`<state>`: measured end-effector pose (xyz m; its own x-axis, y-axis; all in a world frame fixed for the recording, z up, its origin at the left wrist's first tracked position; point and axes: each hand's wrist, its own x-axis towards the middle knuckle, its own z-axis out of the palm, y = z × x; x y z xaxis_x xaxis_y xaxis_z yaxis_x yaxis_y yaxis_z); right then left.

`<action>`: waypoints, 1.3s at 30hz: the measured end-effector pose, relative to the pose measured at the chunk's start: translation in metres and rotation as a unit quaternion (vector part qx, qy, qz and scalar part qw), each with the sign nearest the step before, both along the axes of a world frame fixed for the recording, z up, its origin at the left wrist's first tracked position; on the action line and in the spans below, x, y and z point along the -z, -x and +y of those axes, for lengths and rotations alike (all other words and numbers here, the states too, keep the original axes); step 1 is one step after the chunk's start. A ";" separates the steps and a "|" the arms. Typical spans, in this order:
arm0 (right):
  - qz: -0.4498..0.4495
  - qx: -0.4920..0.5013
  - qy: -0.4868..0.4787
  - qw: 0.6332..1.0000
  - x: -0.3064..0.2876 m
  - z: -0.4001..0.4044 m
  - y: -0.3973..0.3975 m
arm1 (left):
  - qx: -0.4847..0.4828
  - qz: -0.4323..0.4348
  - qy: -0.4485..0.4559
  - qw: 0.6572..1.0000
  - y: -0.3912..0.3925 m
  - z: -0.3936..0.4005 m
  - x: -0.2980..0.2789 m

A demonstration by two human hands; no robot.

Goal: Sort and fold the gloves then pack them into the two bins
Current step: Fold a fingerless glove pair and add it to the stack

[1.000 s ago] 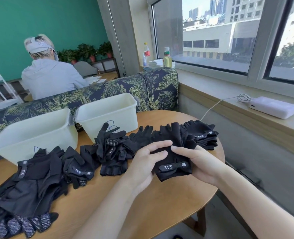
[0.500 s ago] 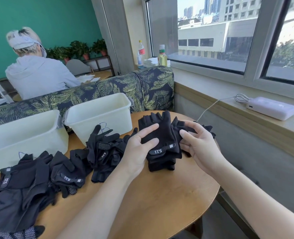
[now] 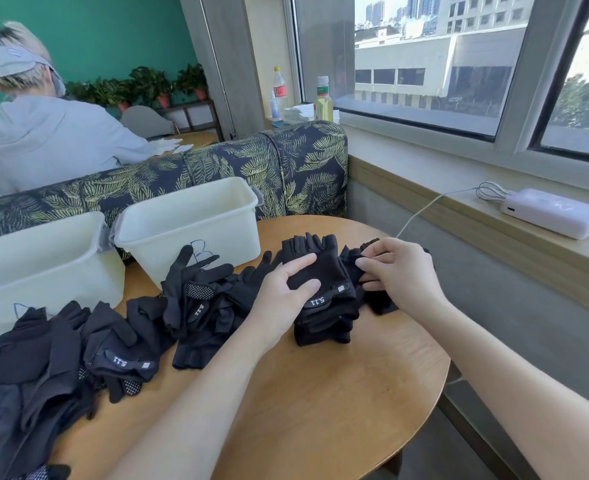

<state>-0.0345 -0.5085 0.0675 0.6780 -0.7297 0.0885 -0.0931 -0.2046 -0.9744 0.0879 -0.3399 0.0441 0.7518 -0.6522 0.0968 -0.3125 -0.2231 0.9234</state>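
Sunlight from a wide window (image 3: 442, 64) fell across a round wooden worktop (image 3: 320, 410) set against a leaf-patterned sofa back (image 3: 251, 161). On the worktop's right part stood a stack (image 3: 324, 306) of folded black fingerless gloves. The left hand (image 3: 282, 296) lay on top of the stack, its fingers (image 3: 300, 266) straight and slightly apart, pressing flat on the uppermost glove, the thumb beside its strap. The right hand (image 3: 400, 271) was just to the right of the stack, its fingers (image 3: 372, 252) curled and pinching the edge of another black glove (image 3: 379, 299) that lay against the stack's side.

Two cream plastic bins stood at the worktop's far edge, side by side and nearly touching: the left bin (image 3: 44, 271) and the right bin (image 3: 196, 230). What could be seen of their insides showed only bare walls; their bottoms were hidden.

Loose black gloves (image 3: 113, 341) lay in a jumbled row from the lower left corner to the stack, some full-fingered with dotted palms, several touching the bins' fronts.

On the sill at the right lay a white power bank (image 3: 556, 213) with a white cable (image 3: 424, 209) trailing down toward the worktop. Two bottles (image 3: 322, 98) stood behind the sofa. Beyond it a person in a grey hoodie (image 3: 44, 140) sat turned away, before a teal wall (image 3: 95, 32) and potted plants (image 3: 154, 84).
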 end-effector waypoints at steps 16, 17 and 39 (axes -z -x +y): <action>0.183 -0.001 0.321 0.929 0.011 -0.010 -0.016 | -0.026 -0.052 -0.084 0.995 -0.010 -0.007 0.010; 0.190 0.007 0.337 0.922 0.010 -0.009 -0.017 | -0.036 -0.046 -0.073 0.996 -0.012 -0.007 0.011; 0.183 -0.119 0.401 0.889 0.058 0.028 0.000 | -0.025 -0.175 -0.198 0.964 -0.021 -0.004 0.021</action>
<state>-0.0349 -0.4804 0.0100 0.8956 -0.3629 0.2575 -0.2352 -0.8773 -0.4184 0.1088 -0.3439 0.0231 0.7502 -0.6535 0.1000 -0.5683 -0.5601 0.6028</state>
